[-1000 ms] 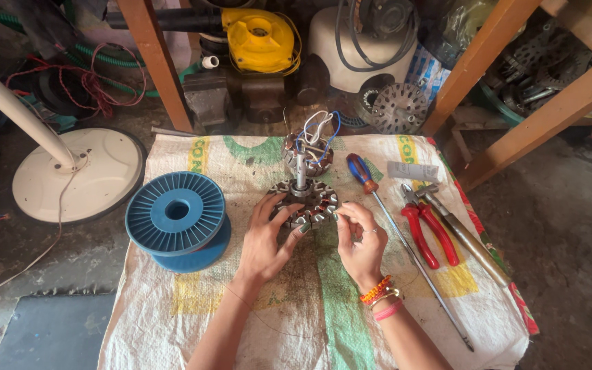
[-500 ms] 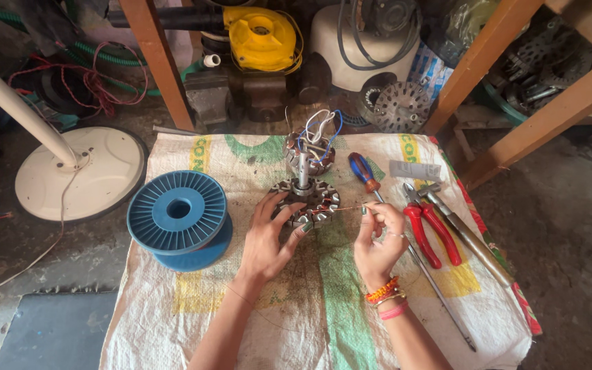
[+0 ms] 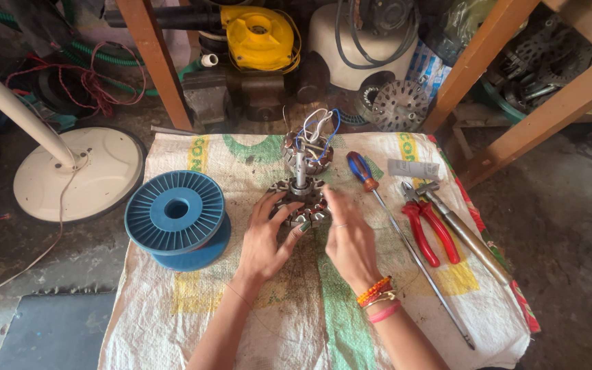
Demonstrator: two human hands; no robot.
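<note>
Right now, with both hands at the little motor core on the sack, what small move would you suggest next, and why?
Probably bring the right hand back onto the motor core. The left hand touches its near edge, while the right hand looks blurred beside it, and whether it pinches the thin wire cannot be told. The blue spool lies apart, to the left.

Concrete floor [image 3: 570,226], wooden posts [image 3: 152,62], daylight

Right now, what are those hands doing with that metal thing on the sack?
A person sits over a woven sack spread on the floor. The left hand rests on a round metal motor core with a shaft sticking up. The right hand hovers just beside it, fingers pinched, blurred. A blue spool lies to the left; a screwdriver and red-handled pliers lie to the right.
</note>
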